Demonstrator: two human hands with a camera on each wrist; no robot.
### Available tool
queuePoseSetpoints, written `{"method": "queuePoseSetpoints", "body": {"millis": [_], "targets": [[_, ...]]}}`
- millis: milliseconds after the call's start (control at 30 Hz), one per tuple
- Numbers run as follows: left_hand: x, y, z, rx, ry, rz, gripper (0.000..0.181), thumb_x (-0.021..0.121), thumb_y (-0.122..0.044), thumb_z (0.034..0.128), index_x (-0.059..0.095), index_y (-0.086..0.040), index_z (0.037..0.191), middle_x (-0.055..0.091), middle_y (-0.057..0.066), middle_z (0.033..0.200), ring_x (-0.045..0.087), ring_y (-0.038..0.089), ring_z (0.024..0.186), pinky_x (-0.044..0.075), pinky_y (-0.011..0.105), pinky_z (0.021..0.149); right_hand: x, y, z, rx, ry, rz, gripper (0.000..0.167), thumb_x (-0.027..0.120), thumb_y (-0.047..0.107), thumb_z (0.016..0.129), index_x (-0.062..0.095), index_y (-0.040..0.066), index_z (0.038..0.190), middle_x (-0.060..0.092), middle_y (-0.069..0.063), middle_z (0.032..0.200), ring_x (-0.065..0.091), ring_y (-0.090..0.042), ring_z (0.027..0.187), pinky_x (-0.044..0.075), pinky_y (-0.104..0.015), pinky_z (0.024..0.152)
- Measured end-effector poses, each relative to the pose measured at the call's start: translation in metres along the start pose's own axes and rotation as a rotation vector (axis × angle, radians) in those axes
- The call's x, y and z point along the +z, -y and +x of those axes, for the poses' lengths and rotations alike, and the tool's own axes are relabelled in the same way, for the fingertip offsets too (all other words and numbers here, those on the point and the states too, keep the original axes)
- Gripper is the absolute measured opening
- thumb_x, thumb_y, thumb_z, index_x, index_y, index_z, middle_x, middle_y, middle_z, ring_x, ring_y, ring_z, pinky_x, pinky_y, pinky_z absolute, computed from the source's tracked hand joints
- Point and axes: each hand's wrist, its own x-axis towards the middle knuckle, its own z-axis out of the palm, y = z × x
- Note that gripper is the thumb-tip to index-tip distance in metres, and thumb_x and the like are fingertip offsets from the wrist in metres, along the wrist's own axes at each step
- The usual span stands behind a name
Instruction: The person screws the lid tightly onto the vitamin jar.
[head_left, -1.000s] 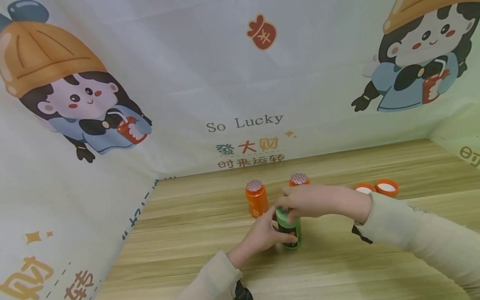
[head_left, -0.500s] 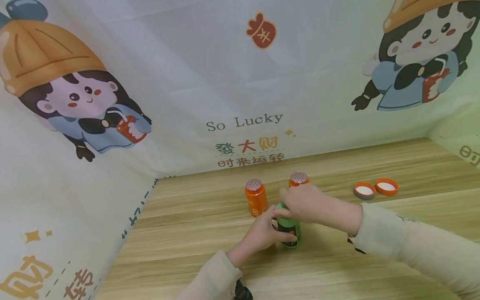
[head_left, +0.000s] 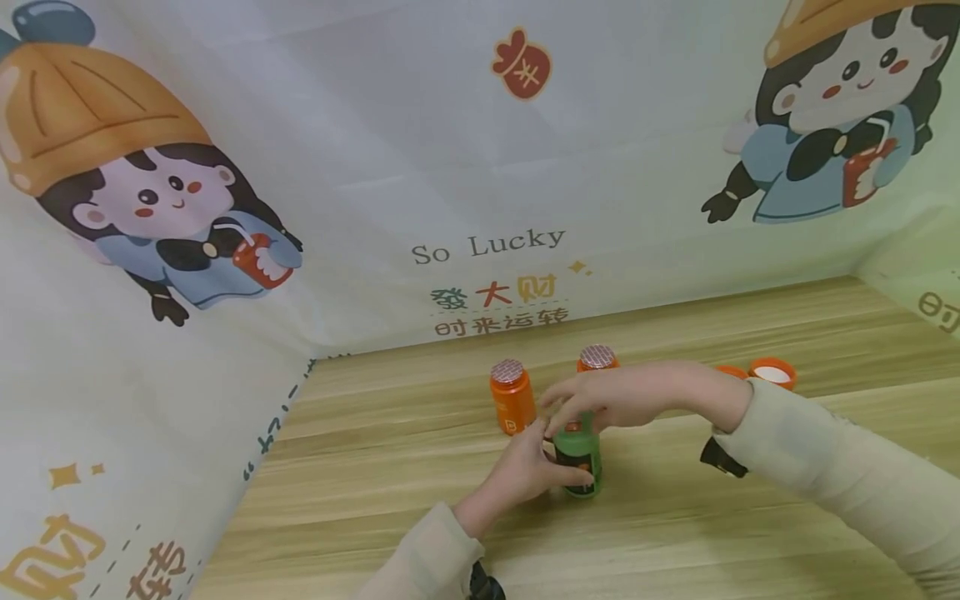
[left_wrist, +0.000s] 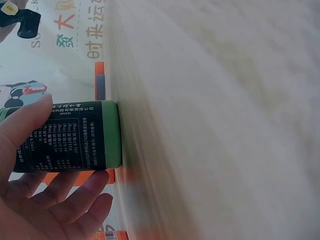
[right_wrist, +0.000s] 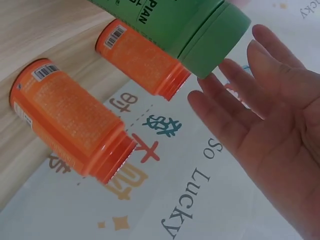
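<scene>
A green bottle (head_left: 576, 460) with a dark label stands upright on the table. My left hand (head_left: 513, 475) holds it low on its side; in the left wrist view the thumb lies over the label (left_wrist: 70, 137) and the fingers pass underneath. Above the bottle is my right hand (head_left: 637, 396). The right wrist view shows its green cap (right_wrist: 215, 45) on the bottle, with the right hand's fingers (right_wrist: 225, 107) extended and loosely spread beside it. Whether a fingertip touches the cap I cannot tell.
Two orange bottles, one at the left (head_left: 513, 402) and one at the right (head_left: 597, 358), stand behind the green one with foil-like tops and no caps. Two orange caps, one (head_left: 772, 375) plainly visible and one (head_left: 732, 372) partly covered by the right arm, lie inside up. A printed cloth (head_left: 360, 275) closes off the back.
Half a second ago my right hand was turned around the cap; now its wrist has swung back up and the fingers have loosened and spread. The left hand and bottle stay put.
</scene>
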Motion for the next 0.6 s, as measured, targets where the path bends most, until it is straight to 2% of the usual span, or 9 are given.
{"method": "queuePoseSetpoints", "body": {"millis": [133, 333, 467, 600], "targets": [[0.000, 0.000, 0.000, 0.002, 0.001, 0.007, 0.075, 0.078, -0.020, 0.0722, 0.039, -0.009, 0.135, 0.057, 0.008, 0.119, 0.057, 0.022, 0.099, 0.050, 0.034, 0.079, -0.001, 0.000, -0.001, -0.001, 0.005, -0.040, 0.039, 0.060, -0.002, 0.084, 0.060, 0.012, 0.121, 0.047, -0.013, 0.132, 0.046, -0.028, 0.118, 0.045, -0.033, 0.091], [0.000, 0.001, 0.000, 0.040, -0.007, 0.017, 0.069, 0.078, -0.019, 0.0723, 0.043, -0.012, 0.132, 0.057, 0.006, 0.118, 0.056, 0.021, 0.099, 0.049, 0.030, 0.079, 0.004, 0.001, -0.002, 0.027, -0.039, -0.060, 0.041, 0.063, 0.001, 0.082, 0.059, 0.009, 0.122, 0.051, -0.010, 0.124, 0.049, -0.024, 0.113, 0.047, -0.029, 0.088], [0.001, 0.001, 0.000, 0.025, -0.018, 0.034, 0.065, 0.079, -0.019, 0.0711, 0.047, -0.011, 0.127, 0.058, 0.006, 0.110, 0.057, 0.019, 0.091, 0.049, 0.028, 0.074, 0.008, 0.002, 0.000, 0.052, -0.063, -0.093, 0.042, 0.064, 0.002, 0.082, 0.057, 0.007, 0.123, 0.053, -0.009, 0.121, 0.050, -0.023, 0.110, 0.047, -0.029, 0.087], [0.002, 0.001, 0.000, 0.009, -0.035, 0.051, 0.059, 0.080, -0.020, 0.0700, 0.052, -0.007, 0.121, 0.059, 0.004, 0.102, 0.057, 0.015, 0.083, 0.049, 0.025, 0.070, 0.011, 0.004, 0.002, 0.118, -0.086, -0.109, 0.038, 0.064, 0.009, 0.084, 0.058, 0.005, 0.121, 0.054, -0.007, 0.115, 0.050, -0.021, 0.105, 0.046, -0.030, 0.086]]}}
